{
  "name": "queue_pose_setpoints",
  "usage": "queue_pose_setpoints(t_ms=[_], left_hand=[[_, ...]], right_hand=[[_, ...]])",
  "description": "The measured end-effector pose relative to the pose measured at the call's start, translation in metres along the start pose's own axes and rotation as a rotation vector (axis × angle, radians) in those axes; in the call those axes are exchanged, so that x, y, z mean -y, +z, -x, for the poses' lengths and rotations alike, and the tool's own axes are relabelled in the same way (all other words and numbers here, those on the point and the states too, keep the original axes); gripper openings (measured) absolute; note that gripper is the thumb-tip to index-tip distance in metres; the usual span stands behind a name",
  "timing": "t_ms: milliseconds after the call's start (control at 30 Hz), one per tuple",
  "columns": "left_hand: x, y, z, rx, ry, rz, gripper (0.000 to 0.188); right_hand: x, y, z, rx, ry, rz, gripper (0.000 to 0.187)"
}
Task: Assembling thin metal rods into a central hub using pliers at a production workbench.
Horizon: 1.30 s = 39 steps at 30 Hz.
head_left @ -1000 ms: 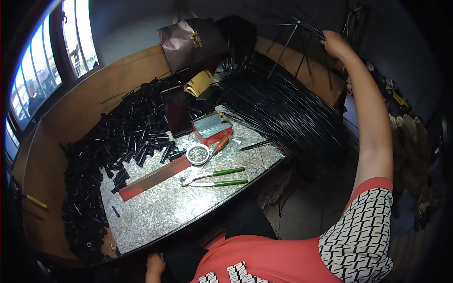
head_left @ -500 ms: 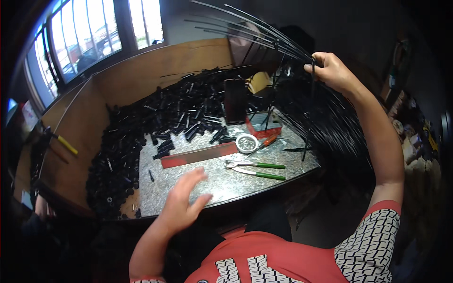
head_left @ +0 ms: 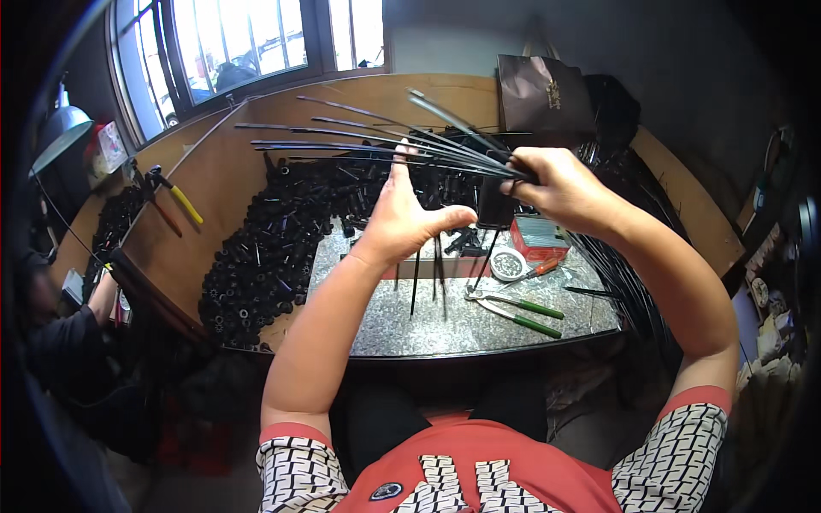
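My right hand point(head_left: 560, 190) is closed on one end of a bundle of thin black rods point(head_left: 445, 154), raised above the work surface. The rods fan out to the left, and a few hang down steeply. My left hand point(head_left: 402, 218) is open at the bundle, thumb stretched out and fingers pointing up by the rods; whether it touches them I cannot tell. Below lie green-handled pliers point(head_left: 537, 327) with their handles apart. A small white bowl point(head_left: 509, 265) of tiny bits stands beside a screwdriver with an orange handle point(head_left: 545, 268) and a red box point(head_left: 539, 248).
A speckled stone slab point(head_left: 402, 333) covers the bench front. Small black tubular parts point(head_left: 256, 265) heap at the left and back, inside a wooden rim point(head_left: 184, 256). More dark rods point(head_left: 629, 274) lie at the right. A brown bag point(head_left: 543, 98) stands behind; another person point(head_left: 64, 350) sits far left.
My right hand has brought the rods lower and toward the middle. My left hand has risen from above the slab to the bundle. The view has shifted, showing more on the left.
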<state>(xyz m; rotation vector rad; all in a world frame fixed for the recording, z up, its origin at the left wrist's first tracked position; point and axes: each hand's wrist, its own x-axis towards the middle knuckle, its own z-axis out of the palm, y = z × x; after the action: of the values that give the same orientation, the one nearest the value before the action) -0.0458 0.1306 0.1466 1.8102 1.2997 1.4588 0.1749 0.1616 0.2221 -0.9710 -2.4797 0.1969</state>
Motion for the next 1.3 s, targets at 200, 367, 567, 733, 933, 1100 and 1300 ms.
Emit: queue_pose_setpoints(t_ms=[200,367,567,733,933,1100,1300], left_hand=[[0.003,0.011,0.010,-0.080,0.102,-0.004,0.128],[0.007,0.022,0.016,-0.157,0.219,0.039,0.112],[0.034,0.021,0.009,-0.356,0.160,0.225,0.077],[0.067,-0.014,-0.002,-0.564,0.231,0.133,0.044],[0.074,-0.066,-0.003,-0.568,0.101,0.254,0.019],[0.098,-0.094,-0.001,-0.622,0.106,0.167,0.022],[0.090,-0.094,0.002,-0.602,0.016,-0.116,0.028]], right_hand=[[0.012,0.028,-0.022,0.003,-0.075,0.023,0.019],[0.028,0.042,-0.034,0.021,-0.083,0.035,0.018],[0.039,0.044,-0.034,0.118,-0.061,-0.082,0.021],[0.016,0.034,-0.006,0.345,0.033,-0.255,0.049],[0.003,0.004,0.051,0.506,0.186,-0.412,0.052],[-0.002,-0.009,0.076,0.384,0.434,-0.673,0.019],[-0.013,-0.028,0.086,-0.055,0.324,-0.593,0.019]])
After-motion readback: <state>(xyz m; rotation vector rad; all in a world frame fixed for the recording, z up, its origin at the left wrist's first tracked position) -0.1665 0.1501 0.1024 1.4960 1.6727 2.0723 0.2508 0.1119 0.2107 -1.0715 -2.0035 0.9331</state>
